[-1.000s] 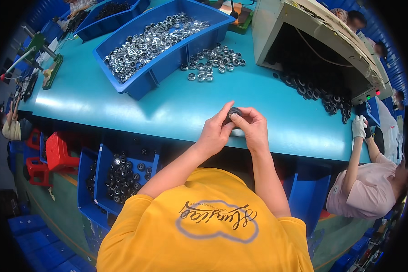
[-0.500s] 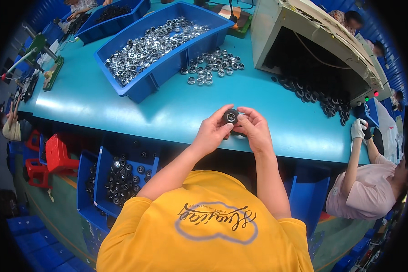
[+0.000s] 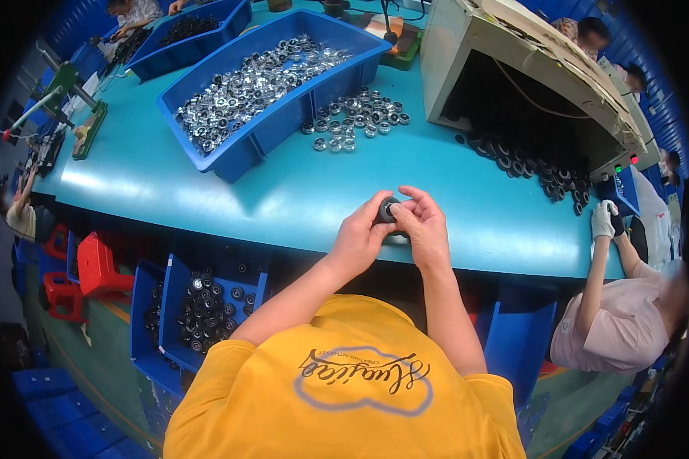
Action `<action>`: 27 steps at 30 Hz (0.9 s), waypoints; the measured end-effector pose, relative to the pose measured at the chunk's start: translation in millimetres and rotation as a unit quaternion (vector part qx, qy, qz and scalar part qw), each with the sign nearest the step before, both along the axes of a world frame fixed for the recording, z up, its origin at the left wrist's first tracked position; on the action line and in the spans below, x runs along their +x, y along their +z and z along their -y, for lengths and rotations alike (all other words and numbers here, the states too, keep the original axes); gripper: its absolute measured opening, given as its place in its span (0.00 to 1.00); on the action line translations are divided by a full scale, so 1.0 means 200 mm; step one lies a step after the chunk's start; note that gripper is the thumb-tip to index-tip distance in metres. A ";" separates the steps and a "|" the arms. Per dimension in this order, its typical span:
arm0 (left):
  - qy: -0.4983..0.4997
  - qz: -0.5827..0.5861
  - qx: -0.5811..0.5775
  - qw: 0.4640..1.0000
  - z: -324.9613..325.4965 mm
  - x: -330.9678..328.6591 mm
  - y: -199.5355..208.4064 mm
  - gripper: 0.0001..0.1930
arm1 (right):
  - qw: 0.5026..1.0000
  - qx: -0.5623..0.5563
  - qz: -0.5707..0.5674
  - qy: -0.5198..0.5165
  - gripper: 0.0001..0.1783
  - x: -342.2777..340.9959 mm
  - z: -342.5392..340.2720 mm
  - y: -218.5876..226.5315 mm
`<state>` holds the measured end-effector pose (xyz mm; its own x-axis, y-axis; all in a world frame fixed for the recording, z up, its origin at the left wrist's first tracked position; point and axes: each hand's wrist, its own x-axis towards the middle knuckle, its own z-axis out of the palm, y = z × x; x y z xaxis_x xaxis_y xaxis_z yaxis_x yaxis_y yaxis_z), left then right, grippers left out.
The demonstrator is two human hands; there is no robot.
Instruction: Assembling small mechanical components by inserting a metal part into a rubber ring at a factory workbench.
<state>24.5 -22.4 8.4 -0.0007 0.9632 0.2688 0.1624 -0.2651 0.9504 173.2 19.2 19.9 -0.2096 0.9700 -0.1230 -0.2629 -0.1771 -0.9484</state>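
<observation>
the small round wheel (image 3: 383, 208) is black, paler inside. the left hand (image 3: 359, 236) pinches it; the right hand (image 3: 426, 231) has its thumb there, grip hard to tell.

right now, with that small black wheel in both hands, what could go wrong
The black wheel might slip between the left hand and right hand; they are by the near edge of the turquoise table, so it could fall off. The loose clear pieces outside the blue bin could also roll if bumped.
</observation>
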 end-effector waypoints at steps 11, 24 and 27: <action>-0.098 0.162 -0.101 0.977 -0.02 -0.05 0.01 0.26 | 0.993 -0.063 -0.100 0.008 0.20 0.04 0.00 -0.03; -0.183 0.264 -0.163 0.933 -0.04 -0.15 -0.03 0.28 | 0.972 -0.117 -0.164 0.122 0.20 0.04 -0.01 -0.03; -0.175 0.256 -0.154 0.938 -0.03 -0.14 -0.03 0.28 | 0.973 -0.112 -0.163 0.118 0.21 0.05 0.00 -0.05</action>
<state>-3.7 -16.2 2.6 0.2770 0.9604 0.0290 -0.3823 0.0824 0.9204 183.2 20.1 10.8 -0.4864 0.8468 -0.2151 -0.4705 -0.4613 -0.7522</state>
